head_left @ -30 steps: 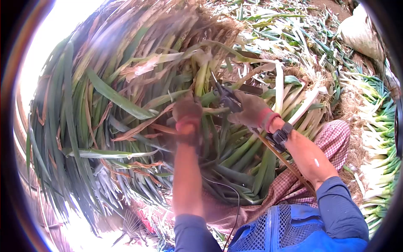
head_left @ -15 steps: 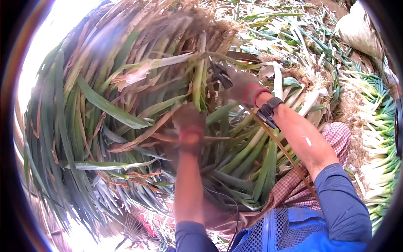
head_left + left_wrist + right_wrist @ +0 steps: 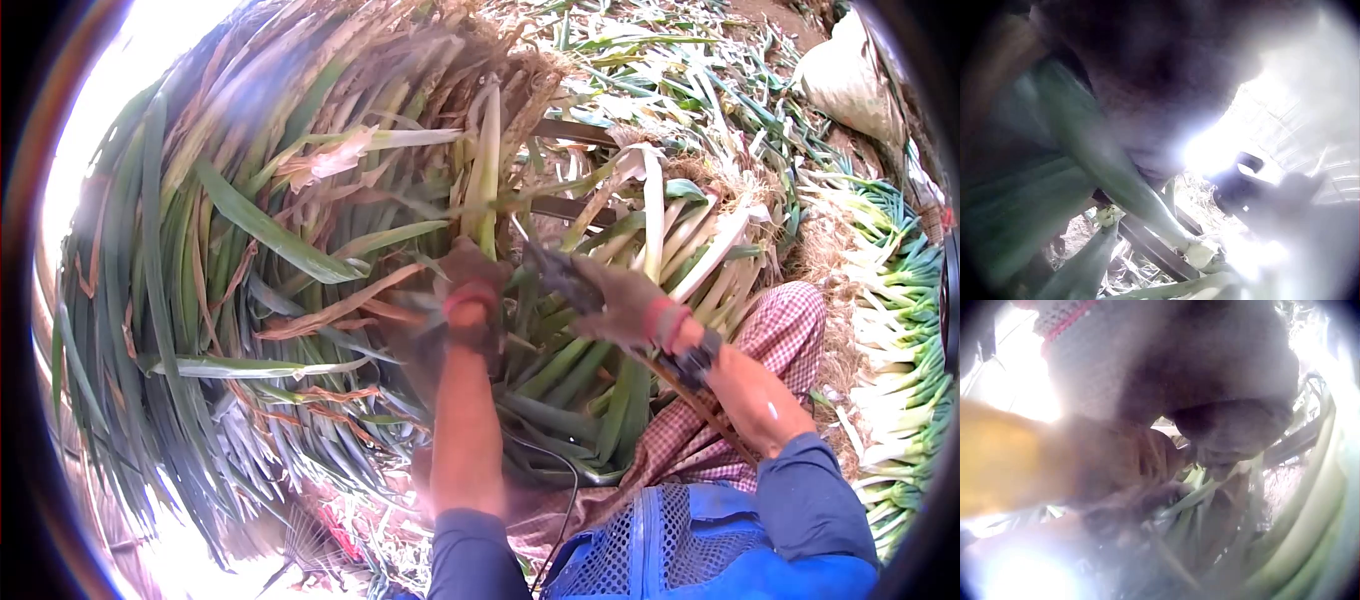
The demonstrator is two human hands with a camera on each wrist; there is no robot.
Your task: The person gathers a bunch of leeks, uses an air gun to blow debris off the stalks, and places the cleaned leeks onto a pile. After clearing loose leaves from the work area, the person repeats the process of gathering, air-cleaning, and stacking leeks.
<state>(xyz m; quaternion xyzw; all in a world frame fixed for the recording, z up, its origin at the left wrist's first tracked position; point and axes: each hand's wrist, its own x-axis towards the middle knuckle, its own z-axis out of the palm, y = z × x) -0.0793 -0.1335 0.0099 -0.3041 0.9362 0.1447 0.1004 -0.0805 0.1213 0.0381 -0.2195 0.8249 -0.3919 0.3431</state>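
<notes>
My gloved left hand (image 3: 470,275) grips a green onion (image 3: 486,170) low on its stalk, root end pointing away. In the left wrist view, green leaves (image 3: 1094,147) pass beneath the dark, blurred glove. To the right, my gloved right hand (image 3: 630,308) holds a dark air gun (image 3: 562,278) with a thin, light tip. This tip points toward the gripped stalk, a short way off. A tan hose (image 3: 705,412) trails from the gun under the right forearm. The right wrist view shows curled glove fingers (image 3: 1229,428), with the tool blurred.
A tall heap of unpeeled green onions (image 3: 215,230) fills the left side. More stalks (image 3: 575,380) lie before the checked trouser knee (image 3: 795,325). Dark bars (image 3: 572,130) stand beyond the hands. Trimmed onions (image 3: 905,330) line the right, below a pale sack (image 3: 848,80).
The right hand moved up beside the stalk with the air gun, then back down and right. The left hand shifted slightly right, still gripping the green onion.
</notes>
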